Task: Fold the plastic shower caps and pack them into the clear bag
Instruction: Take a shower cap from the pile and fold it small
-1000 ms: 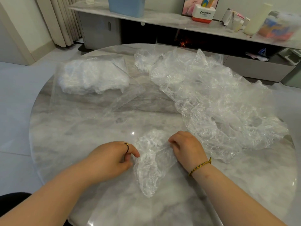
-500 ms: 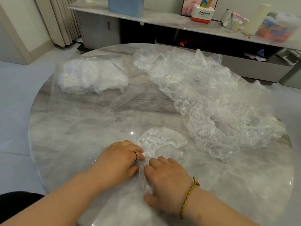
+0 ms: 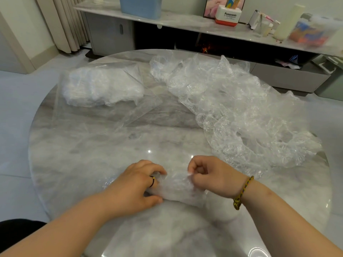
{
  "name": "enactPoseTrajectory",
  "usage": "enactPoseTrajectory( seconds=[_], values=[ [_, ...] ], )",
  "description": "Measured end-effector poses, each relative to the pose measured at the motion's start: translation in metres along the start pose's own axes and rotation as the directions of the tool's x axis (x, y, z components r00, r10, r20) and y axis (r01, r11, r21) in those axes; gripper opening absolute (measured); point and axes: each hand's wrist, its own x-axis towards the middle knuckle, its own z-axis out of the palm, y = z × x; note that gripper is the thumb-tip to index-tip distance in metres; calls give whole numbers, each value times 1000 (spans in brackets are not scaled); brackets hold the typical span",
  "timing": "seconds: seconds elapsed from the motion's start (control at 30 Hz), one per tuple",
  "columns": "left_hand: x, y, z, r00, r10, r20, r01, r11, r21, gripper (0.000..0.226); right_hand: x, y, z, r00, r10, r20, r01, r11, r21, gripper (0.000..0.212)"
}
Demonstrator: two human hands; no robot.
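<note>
Head view: both hands work one shower cap (image 3: 176, 186) by the table's (image 3: 74, 164) near edge, abt the middle. Left hand (image 3: 137, 184) grips its left end, fingers curled over, thumb low; right hand (image 3: 213, 177) pinches the right end w/ curled fingers. Clear bag (image 3: 137, 112) lies toward the far left edge (folded caps inside). Loose pile of caps (image 3: 241, 112) sprawls along the right edge, apart from both hands.

Grey-and-white marbled desk (image 3: 92, 164). The shower cap (image 3: 176, 186) and the pile of shower caps (image 3: 241, 112) are clear. Yellow braided bracelet (image 3: 244, 190), black ring (image 3: 152, 181), blue tub (image 3: 141, 6), red-and-white box (image 3: 228, 17).
</note>
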Motion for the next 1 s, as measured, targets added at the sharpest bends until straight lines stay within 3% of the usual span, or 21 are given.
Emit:
enactPoseTrajectory(
  seconds=[0.07,0.3,0.37,0.53,0.6,0.67,0.77,0.9,1.0],
  values=[
    [1,-5,2,998,-51,-26,48,993,-103,62,4,6,-4,994,47,-103,-53,997,-55,30],
    [2,-8,1,972,-230,-53,208,941,-267,57,17,25,1,946,118,-303,-157,982,-108,28],
    [1,-9,-3,950,-303,-69,281,932,-231,33,19,27,0,947,126,-295,-176,973,-149,30],
    [3,-6,-21,901,-406,-156,416,908,40,32,19,29,1,950,102,-294,-196,929,-313,28],
    [4,2,-19,872,-345,-347,386,921,56,24,19,30,2,947,99,-305,-201,924,-326,20],
    [7,12,-10,849,-149,-507,227,969,95,25,20,30,3,942,105,-320,-215,919,-331,16],
    [9,26,23,921,104,-376,16,953,303,49,18,27,7,934,106,-341,-240,894,-379,30],
    [6,26,49,985,6,-172,58,929,367,65,8,26,16,912,-70,-404,-196,792,-578,48],
    [6,26,50,990,-40,-133,91,914,396,76,3,20,28,926,-139,-350,-87,826,-557,48]
  ],
)
